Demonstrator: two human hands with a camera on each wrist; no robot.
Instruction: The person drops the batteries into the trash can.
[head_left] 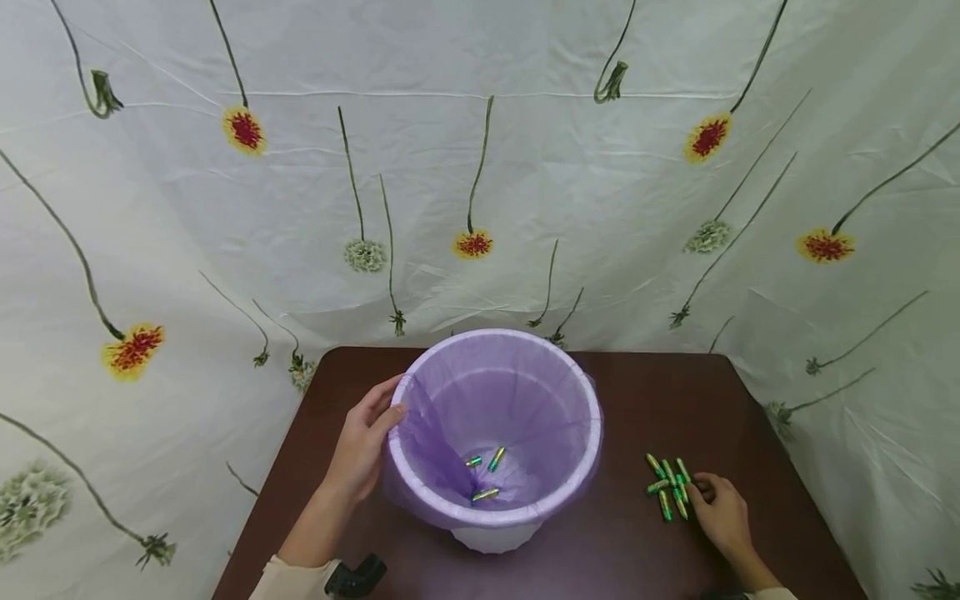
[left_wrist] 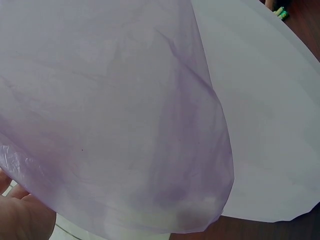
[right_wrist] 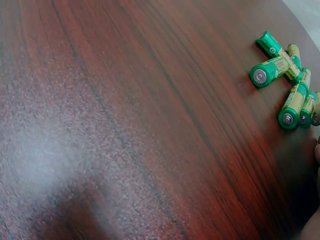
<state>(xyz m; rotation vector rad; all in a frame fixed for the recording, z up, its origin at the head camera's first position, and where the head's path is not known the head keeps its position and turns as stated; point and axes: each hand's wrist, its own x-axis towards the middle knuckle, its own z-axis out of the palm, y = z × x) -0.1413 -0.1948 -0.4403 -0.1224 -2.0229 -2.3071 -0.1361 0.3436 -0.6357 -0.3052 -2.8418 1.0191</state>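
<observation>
A white waste bin [head_left: 495, 537] with a purple bin liner [head_left: 517, 417] folded over its rim stands on the table. My left hand [head_left: 363, 442] grips its left rim, thumb over the edge and fingers outside. Three green and gold batteries [head_left: 496, 459] lie at the bottom, on the liner. To the right of the bin, several more batteries [head_left: 665, 504] lie in a loose cluster, also in the right wrist view [right_wrist: 292, 105]. My right hand [head_left: 722, 512] rests beside them, its fingertips right at the cluster's right side. The liner [left_wrist: 125, 125] hides most of the left wrist view.
The dark brown wooden table [head_left: 645, 392] has rounded far corners. A white floral sheet [head_left: 420, 167] hangs behind it and along both sides. A black strap piece [head_left: 356, 577] sits at my left sleeve.
</observation>
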